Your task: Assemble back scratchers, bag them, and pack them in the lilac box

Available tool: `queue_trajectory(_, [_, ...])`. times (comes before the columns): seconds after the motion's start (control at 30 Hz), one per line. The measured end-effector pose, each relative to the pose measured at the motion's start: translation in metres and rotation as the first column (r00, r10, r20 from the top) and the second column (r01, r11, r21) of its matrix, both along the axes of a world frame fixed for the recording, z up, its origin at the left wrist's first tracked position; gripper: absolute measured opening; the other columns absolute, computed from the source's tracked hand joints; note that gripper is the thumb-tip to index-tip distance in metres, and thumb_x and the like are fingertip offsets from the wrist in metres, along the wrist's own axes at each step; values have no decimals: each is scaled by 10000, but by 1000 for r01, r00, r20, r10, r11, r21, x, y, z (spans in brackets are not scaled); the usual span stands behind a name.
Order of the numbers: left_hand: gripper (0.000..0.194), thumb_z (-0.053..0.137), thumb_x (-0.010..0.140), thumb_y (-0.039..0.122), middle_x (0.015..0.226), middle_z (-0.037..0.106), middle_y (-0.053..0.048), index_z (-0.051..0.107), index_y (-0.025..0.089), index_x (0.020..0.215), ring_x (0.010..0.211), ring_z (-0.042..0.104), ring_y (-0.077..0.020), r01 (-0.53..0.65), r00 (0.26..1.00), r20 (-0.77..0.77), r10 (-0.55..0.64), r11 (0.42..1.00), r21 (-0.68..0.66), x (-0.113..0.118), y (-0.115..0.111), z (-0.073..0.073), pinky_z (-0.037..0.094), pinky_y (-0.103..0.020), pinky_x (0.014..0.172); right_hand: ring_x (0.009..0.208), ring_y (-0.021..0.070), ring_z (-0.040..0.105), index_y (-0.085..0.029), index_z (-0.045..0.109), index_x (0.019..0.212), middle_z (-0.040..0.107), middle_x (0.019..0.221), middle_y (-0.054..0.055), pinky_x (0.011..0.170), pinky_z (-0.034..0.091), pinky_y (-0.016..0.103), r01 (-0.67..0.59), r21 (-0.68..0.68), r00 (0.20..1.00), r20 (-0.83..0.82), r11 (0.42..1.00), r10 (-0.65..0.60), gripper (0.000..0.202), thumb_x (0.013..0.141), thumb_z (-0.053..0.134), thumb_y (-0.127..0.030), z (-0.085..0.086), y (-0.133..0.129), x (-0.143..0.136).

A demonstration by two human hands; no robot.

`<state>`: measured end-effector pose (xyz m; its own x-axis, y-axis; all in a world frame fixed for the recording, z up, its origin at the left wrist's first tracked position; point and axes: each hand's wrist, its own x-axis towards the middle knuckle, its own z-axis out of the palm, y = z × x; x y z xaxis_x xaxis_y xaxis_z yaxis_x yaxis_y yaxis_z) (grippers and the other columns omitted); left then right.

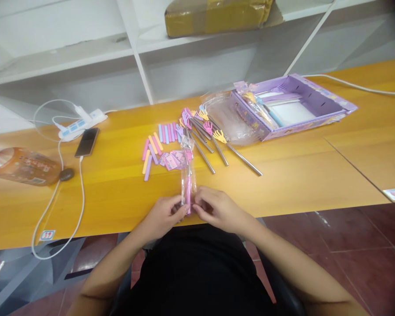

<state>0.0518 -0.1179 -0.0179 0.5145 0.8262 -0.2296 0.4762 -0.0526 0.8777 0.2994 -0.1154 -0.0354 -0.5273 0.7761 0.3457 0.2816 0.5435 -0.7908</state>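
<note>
A pink back scratcher (188, 188) lies inside a clear plastic sleeve at the table's front edge, its small hand-shaped head pointing away from me. My left hand (166, 213) pinches the sleeve's near end between thumb and fingers. On the other side, my right hand (215, 208) has its fingers curled with the tips together at the sleeve's edge; what they grip is too small to make out. Beyond the sleeve lie several loose metal scratcher rods (204, 160) with coloured hand heads. Pastel handles (152, 147) and a pile of printed cards (173, 160) lie to the left.
A purple box (303, 125) with packed scratchers stands at the right, clear plastic bags (230, 118) beside it. On the left are a phone (87, 141), a power strip (82, 125), white cables and an orange bottle (24, 166). A taped carton (217, 17) sits on the shelf.
</note>
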Motion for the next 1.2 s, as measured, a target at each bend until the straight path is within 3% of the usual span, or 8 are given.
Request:
queue_trajectory(0.2, [409,572,1114,542,818,742,-6,697,199,931,718,703,-157,-30,999,28,32,998,-53,2,1,0,552,-270,709,788,170,545,-233,587,907,570,926,23,694,475,297,3,-33,999,37,999,-2,182,1077,615,-177,3,2,0])
queue_trajectory(0.5, [347,590,1111,510,785,733,10,691,206,977,684,709,-145,-75,996,38,78,995,-71,2,1,-1,567,-261,686,1053,246,601,-235,676,944,584,1084,74,926,567,412,110,-13,993,45,994,-109,146,1090,665,-227,1,4,-1])
queue_trajectory(0.63, [335,596,1108,500,765,727,16,677,209,962,661,705,-142,-98,994,33,100,993,-65,3,1,-3,561,-260,673,1142,268,607,-242,708,998,585,1163,95,1007,561,451,144,6,988,56,990,-144,98,1086,668,-225,-3,2,-3])
queue_trajectory(0.8, [343,600,1102,516,750,725,17,673,212,960,643,703,-143,-110,993,42,113,991,-72,3,0,-5,565,-261,660,1216,352,545,-238,725,944,619,1225,138,1013,469,564,288,133,933,185,948,-310,174,1094,668,-305,-4,1,-5])
queue_trajectory(0.97, [348,610,1097,536,743,720,16,689,212,1000,644,702,-144,-113,992,52,117,991,-66,3,0,-8,576,-261,665,1190,303,590,-246,674,965,730,1131,87,1020,427,511,224,7,961,167,975,-222,249,1161,563,-351,4,3,-1])
queue_trajectory(1.2, [335,638,1080,528,760,726,11,689,209,995,632,696,-141,-123,988,83,128,990,-66,3,0,-9,574,-258,639,1110,276,633,-253,681,982,756,1071,48,1028,392,477,162,-16,980,123,987,-159,251,1044,787,-472,4,5,2])
